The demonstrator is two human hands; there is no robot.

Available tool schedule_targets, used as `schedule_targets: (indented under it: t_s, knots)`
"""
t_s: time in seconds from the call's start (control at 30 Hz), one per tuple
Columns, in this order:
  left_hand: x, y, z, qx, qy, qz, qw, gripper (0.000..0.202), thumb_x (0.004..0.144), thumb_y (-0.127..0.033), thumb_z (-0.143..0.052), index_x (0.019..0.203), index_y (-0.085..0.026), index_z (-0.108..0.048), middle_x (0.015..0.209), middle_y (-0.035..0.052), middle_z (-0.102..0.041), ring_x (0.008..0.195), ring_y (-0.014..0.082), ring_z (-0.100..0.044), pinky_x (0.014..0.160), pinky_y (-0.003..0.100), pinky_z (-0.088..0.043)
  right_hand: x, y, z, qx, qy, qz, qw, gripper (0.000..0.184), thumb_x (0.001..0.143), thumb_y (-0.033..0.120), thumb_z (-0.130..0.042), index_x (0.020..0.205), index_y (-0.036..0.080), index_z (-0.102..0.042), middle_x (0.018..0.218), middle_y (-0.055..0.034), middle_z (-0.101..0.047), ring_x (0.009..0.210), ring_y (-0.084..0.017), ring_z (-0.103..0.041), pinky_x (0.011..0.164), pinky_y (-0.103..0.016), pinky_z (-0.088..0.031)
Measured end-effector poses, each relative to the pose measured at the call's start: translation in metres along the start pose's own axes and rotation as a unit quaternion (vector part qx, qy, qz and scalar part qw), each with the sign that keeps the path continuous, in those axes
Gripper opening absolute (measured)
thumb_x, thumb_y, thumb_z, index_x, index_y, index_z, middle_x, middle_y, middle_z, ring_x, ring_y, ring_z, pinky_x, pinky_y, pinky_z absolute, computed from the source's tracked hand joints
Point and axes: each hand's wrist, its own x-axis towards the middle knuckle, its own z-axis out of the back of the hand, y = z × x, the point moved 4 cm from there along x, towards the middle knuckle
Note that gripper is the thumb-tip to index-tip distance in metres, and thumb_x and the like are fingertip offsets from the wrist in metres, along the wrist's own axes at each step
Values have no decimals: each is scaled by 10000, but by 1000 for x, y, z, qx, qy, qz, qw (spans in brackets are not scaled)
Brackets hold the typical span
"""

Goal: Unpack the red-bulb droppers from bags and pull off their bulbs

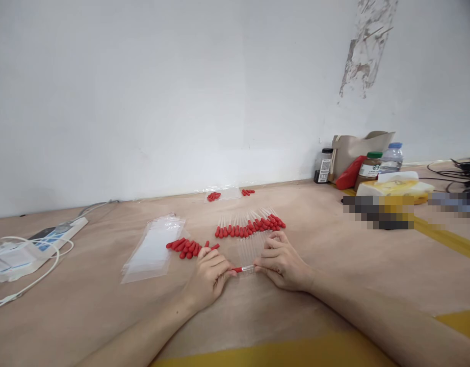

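My left hand (211,275) pinches a red rubber bulb (238,269). Opposite it, my right hand (283,262) grips a clear glass dropper tube (249,267), whose end meets the bulb between my hands. Several bare glass tubes (250,247) lie side by side just beyond, partly hidden by my right hand. Farther back is a row of droppers (244,229) with red bulbs fitted, bulbs toward me and thin tips away. A pile of loose red bulbs (187,247) rests beside my left hand.
Clear plastic bags (153,250) are stacked at left, near a power strip (47,250) with white cables. Small groups of red bulbs (214,196) lie by the wall. At right stand a grey bag (345,153), jars, a bottle (393,155) and a yellow tissue pack (395,189).
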Motion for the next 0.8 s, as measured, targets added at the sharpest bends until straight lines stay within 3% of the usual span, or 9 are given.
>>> schedule_targets:
  t_s: [0.23, 0.33, 0.53, 0.7, 0.8]
  knots:
    - [-6, -1, -2, -28, -5, 2, 1000, 188, 857, -224, -446, 760, -190, -604, 653, 8, -586, 635, 133, -476, 666, 289, -352, 1, -1, 3, 9, 15, 0, 1000, 190, 838, 251, -461, 746, 210, -621, 574, 15, -568, 675, -127, -406, 810, -355, -245]
    - [-9, 8, 7, -64, -23, 34, 997, 199, 863, -222, -424, 796, -182, -607, 715, 25, -605, 663, 128, -522, 639, 253, -401, -2, -14, 9, 21, 8, -23, 999, 203, 840, 265, -458, 750, 213, -634, 592, 6, -584, 690, -132, -445, 813, -354, -268]
    - [-10, 65, 58, -7, -146, 261, 954, 250, 832, -324, -428, 901, -193, -629, 828, 36, -596, 762, 159, -558, 664, 262, -445, -11, -61, 15, 52, -104, -222, 968, 232, 840, 287, -447, 861, 203, -663, 691, -25, -648, 635, -134, -537, 667, -287, -376]
    - [-24, 111, 76, 54, -116, 387, 913, 352, 775, -301, -393, 1002, -178, -632, 845, 62, -567, 805, 190, -560, 708, 299, -454, -14, -58, 9, 15, -115, -257, 959, 248, 827, 256, -439, 875, 175, -669, 714, -46, -654, 657, -146, -567, 638, -261, -403]
    - [-34, 129, 73, 42, -89, 407, 908, 354, 750, -330, -423, 1010, -174, -606, 908, 58, -590, 714, 167, -578, 658, 286, -459, -13, -50, 6, -56, -82, -246, 964, 243, 827, 229, -438, 883, 195, -672, 665, -31, -640, 684, -153, -564, 671, -277, -369]
